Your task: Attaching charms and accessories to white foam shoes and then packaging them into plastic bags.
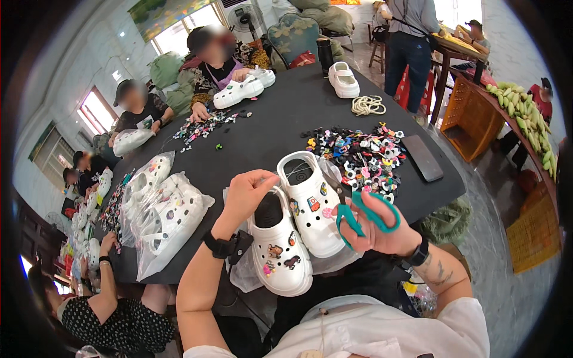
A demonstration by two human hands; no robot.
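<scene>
Busy workroom, black desk (268, 128) covered in shoe charms (364, 156). The white clogs (295, 224) lie heel-toward-me at the near edge; left hand (248, 194) pinches a thin cord above them, right hand (376, 230) grips teal scissors (365, 212) just beside, closer.

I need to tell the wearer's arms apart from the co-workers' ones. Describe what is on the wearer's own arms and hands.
Both forearms are bare, with white short sleeves at the shoulders. The left hand has a black wristband with a boxy black device at its wrist. The right hand has a black wristwatch, and dark tattoo markings run along that forearm.
</scene>
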